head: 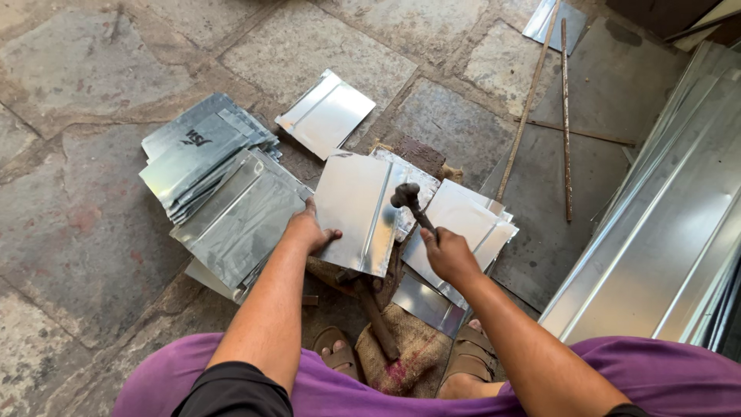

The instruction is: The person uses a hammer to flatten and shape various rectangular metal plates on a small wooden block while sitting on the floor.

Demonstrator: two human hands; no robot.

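Observation:
My left hand [309,230] grips the left edge of a shiny sheet-metal piece [356,210] with a raised fold running down it. The piece rests on a dark iron bar [376,313] that lies over burlap sacking [409,351]. My right hand [446,255] holds a dark hammer [407,198] by its handle, with the head raised just above the fold of the sheet. More cut metal sheets [463,224] lie under and to the right of the held piece.
A stack of folded metal sheets [220,185] lies at the left, with a single sheet [328,112] behind it. Long metal panels [671,232] lean at the right. Thin rods [566,116] lie on the stone floor. My sandalled feet [471,355] flank the sacking.

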